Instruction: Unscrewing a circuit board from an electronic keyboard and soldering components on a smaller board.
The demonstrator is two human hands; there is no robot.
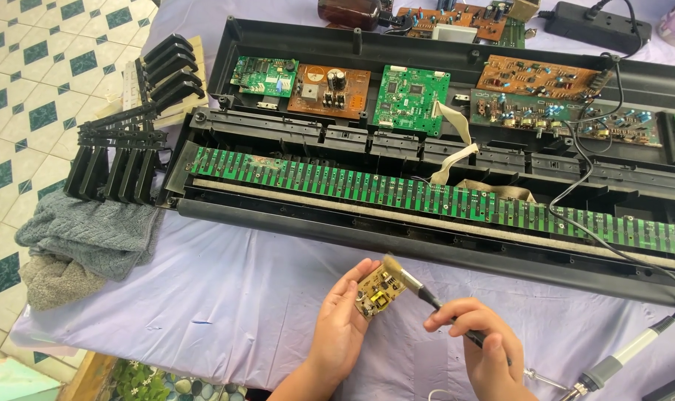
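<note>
Right hand [480, 338]: closed in a pen-like grip around the dark handle of a small brush [414, 284], lowest in view and nearest the camera
Left hand [343, 321]: curled around a small tan circuit board [377, 291], fingers behind it and thumb at its lower edge, held up off the cloth
Small board: component side faces the camera, tilted, long axis running from lower left to upper right
Brush: handle slants up and to the left from the right hand; pale bristles touch the upper right corner of the small board
Key relation: the board lies just left of and above the right hand, so the brush axis crosses the board's upper edge at an angle; the left hand is the nearer one, being already on it
Soldering iron [620, 364]: lies on the lilac tablecloth [226, 289] to the right of the right hand, apart from it, its black cord looping up over the keyboard
Opened keyboard case [441, 141]: stretches across the table beyond both hands, with a long green contact strip [397, 194] and several green and brown boards inside
Removed black keys [122, 148]: stacked at the left end of the case
Grey towel [85, 234]: bunched at the table's left edge, well apart from the hands
</note>
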